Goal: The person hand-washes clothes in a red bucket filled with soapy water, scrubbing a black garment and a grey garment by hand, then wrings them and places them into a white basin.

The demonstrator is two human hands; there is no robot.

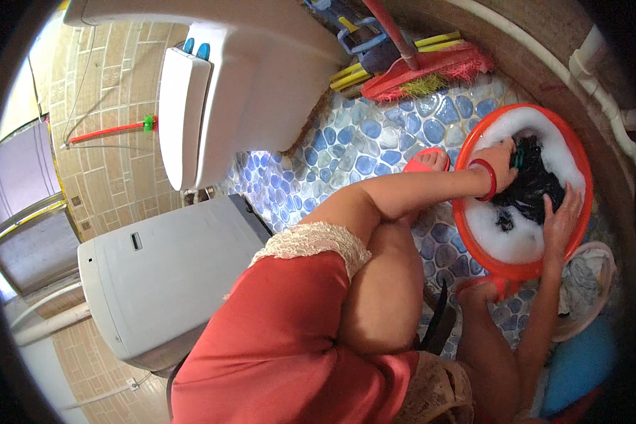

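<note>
A red-orange plastic basin [459,222] holds white suds [501,241] and a soaked black cloth [532,183]. My left hand [500,163], with a red bangle on its wrist, reaches over the upper side of the basin in the picture. Its fingers rest on the edge of the black cloth, against a small green thing [518,158]; whether they grip either one is unclear. On the other side of the basin, my right hand [562,218] lies wet at the suds near the rim. Its fingers are apart and the thumb points at the cloth.
A pale basin [607,275] with grey cloth stands beside the red-orange one, near a blue surface [580,365]. A pink broom [426,71] leans beyond the pebble-patterned floor [368,143]. The toilet [259,85] and a grey appliance [175,281] are at picture left. White pipes [596,98] run along the wall.
</note>
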